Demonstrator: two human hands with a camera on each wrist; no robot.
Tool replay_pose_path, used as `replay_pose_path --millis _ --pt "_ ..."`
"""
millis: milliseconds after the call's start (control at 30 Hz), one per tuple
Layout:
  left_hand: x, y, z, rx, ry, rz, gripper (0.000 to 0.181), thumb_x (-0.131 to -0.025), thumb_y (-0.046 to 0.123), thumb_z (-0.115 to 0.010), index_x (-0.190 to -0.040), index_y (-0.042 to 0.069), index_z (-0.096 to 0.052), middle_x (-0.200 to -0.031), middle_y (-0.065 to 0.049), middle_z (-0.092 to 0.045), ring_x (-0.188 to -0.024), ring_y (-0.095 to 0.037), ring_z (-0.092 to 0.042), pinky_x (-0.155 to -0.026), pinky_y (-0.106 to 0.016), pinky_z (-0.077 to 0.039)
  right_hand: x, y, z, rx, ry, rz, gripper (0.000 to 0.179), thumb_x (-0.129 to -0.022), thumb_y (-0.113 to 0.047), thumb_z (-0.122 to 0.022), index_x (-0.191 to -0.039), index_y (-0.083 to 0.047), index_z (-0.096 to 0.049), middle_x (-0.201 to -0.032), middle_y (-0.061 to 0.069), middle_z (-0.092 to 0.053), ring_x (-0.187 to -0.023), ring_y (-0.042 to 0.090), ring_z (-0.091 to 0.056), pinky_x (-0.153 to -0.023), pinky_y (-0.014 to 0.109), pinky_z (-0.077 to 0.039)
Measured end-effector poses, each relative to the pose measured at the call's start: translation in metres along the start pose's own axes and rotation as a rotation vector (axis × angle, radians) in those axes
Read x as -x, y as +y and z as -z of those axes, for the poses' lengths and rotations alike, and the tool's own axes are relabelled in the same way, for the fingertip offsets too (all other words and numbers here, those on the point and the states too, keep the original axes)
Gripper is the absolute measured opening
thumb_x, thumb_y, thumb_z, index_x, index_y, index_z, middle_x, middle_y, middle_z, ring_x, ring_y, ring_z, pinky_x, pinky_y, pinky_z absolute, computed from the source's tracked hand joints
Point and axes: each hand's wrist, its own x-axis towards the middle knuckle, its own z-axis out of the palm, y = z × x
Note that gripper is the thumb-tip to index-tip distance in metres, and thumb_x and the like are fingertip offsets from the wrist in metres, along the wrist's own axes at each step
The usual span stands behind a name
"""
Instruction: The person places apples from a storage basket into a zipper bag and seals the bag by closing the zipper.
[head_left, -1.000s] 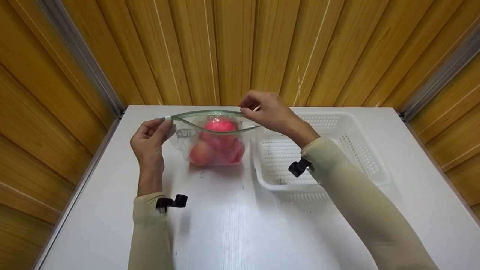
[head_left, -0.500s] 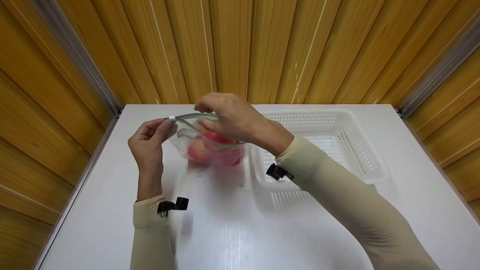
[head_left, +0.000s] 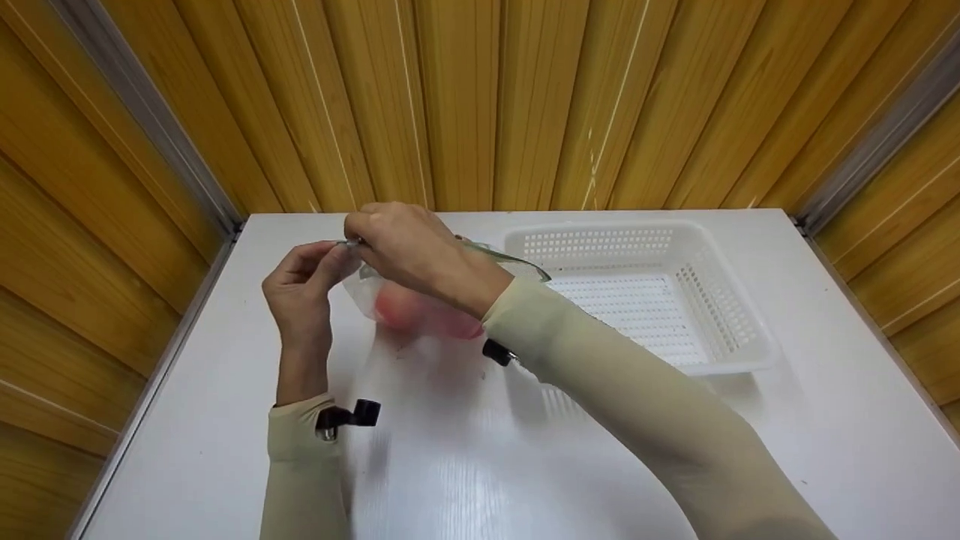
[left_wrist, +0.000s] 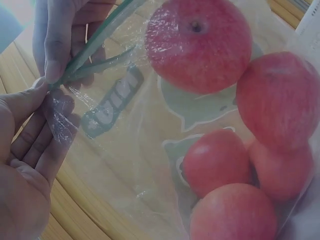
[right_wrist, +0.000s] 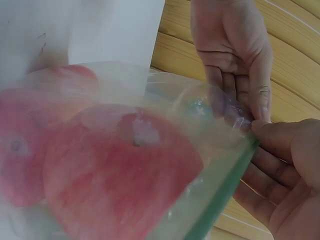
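A clear zip-top bag [left_wrist: 120, 165] with a green closure strip [left_wrist: 97, 47] and a printed label holds several red fruits, at least one plainly an apple [left_wrist: 200, 47]. My left hand [head_left: 304, 296] pinches the bag's upper left corner between thumb and fingers. Right beside it, my right hand [head_left: 420, 251] pinches the strip at that same corner, thumb tips nearly meeting in the left wrist view. Away from the pinch, the two green strips spread apart. In the head view my right hand and forearm hide much of the bag and its fruit.
A white perforated plastic basket [head_left: 720, 360] stands right of the bag on the white table [head_left: 420, 465], partly behind my right sleeve. Wood-look panels [head_left: 465, 105] rise behind the table and along both sides. Each sleeve cuff carries a small black camera mount [head_left: 366, 412].
My right hand has moved left along the bag's mouth, from its right part to the left corner, and now pinches the strip there. My left hand keeps its hold on the corner.
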Motion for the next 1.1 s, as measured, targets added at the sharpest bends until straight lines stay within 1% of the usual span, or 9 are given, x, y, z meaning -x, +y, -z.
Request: replay_pose_path --millis 100,200,433,567,667,833,967,1100 --pt "-0.001 -0.001 -0.002 0.012 -0.009 -0.013 0.009 -0.097 -0.005 -0.073 -0.105 -0.009 -0.075 -0.094 -0.013 -0.076 -0.088 -0.023 -0.077 -0.084 -0.033 -0.063 0.0 0.001 0.001 0.013 0.007 -0.012 0.011 -0.105 -0.009 -0.064 -0.109 -0.006 -0.074 -0.105 0.006 -0.073 -0.093 0.022 -0.069 -0.079 0.038 -0.057" --pt "-0.002 -0.002 -0.006 0.0 -0.009 -0.018 0.01 -0.097 -0.004 -0.074 -0.105 -0.009 -0.075 -0.093 -0.012 -0.075 -0.088 -0.022 -0.076 -0.085 -0.033 -0.063 0.003 0.005 0.004 0.023 0.007 -0.015 0.01 -0.104 -0.01 -0.065 -0.106 -0.006 -0.073 -0.102 0.006 -0.074 -0.092 0.022 -0.069 -0.079 0.038 -0.057" --pt "-0.001 -0.002 -0.011 -0.019 0.071 0.003 0.008 -0.098 -0.003 -0.074 -0.105 -0.006 -0.075 -0.091 -0.011 -0.072 -0.086 -0.021 -0.073 -0.083 -0.03 -0.063 0.018 0.016 0.006 0.019 0.039 -0.006 0.006 -0.104 -0.009 -0.066 -0.101 -0.006 -0.071 -0.1 0.006 -0.074 -0.09 0.023 -0.07 -0.079 0.04 -0.058" --pt "-0.002 -0.002 -0.012 -0.038 0.09 0.002 0.009 -0.098 -0.002 -0.074 -0.105 -0.007 -0.074 -0.091 -0.011 -0.071 -0.086 -0.021 -0.073 -0.084 -0.031 -0.063 0.025 0.023 0.008 0.005 0.052 -0.012 0.009 -0.103 -0.01 -0.067 -0.102 -0.004 -0.073 -0.1 0.006 -0.074 -0.087 0.022 -0.069 -0.078 0.038 -0.057" --pt "-0.004 -0.002 -0.012 -0.04 0.101 -0.007 0.009 -0.098 -0.001 -0.074 -0.105 -0.006 -0.074 -0.092 -0.012 -0.071 -0.086 -0.021 -0.073 -0.085 -0.031 -0.063 0.03 0.029 0.009 -0.028 0.078 -0.005 0.009 -0.102 -0.01 -0.069 -0.103 -0.003 -0.075 -0.101 0.007 -0.072 -0.089 0.022 -0.067 -0.079 0.036 -0.057" --pt "-0.006 -0.003 -0.01 -0.06 0.097 -0.016 0.007 -0.098 -0.001 -0.074 -0.105 -0.003 -0.075 -0.093 -0.012 -0.071 -0.086 -0.021 -0.07 -0.086 -0.03 -0.063 0.038 0.04 0.007 -0.127 0.125 0.012 0.009 -0.1 -0.009 -0.074 -0.103 -0.002 -0.077 -0.101 0.009 -0.07 -0.094 0.022 -0.067 -0.085 0.031 -0.057" --pt "-0.007 -0.004 -0.007 -0.065 0.094 -0.022 0.009 -0.099 -0.001 -0.074 -0.106 -0.006 -0.074 -0.093 -0.011 -0.072 -0.087 -0.021 -0.071 -0.087 -0.031 -0.062 0.043 0.049 0.004 -0.171 0.16 0.025 0.009 -0.098 -0.006 -0.076 -0.104 0.001 -0.077 -0.1 0.011 -0.071 -0.093 0.023 -0.069 -0.085 0.025 -0.057" --pt "-0.008 -0.004 -0.005 -0.037 0.096 -0.03 0.012 -0.099 -0.002 -0.073 -0.107 -0.01 -0.072 -0.092 -0.012 -0.071 -0.087 -0.02 -0.072 -0.088 -0.032 -0.063 0.047 0.056 0.0 -0.188 0.2 0.061 0.009 -0.098 -0.004 -0.076 -0.105 0.002 -0.077 -0.099 0.012 -0.071 -0.093 0.022 -0.07 -0.085 0.022 -0.057"
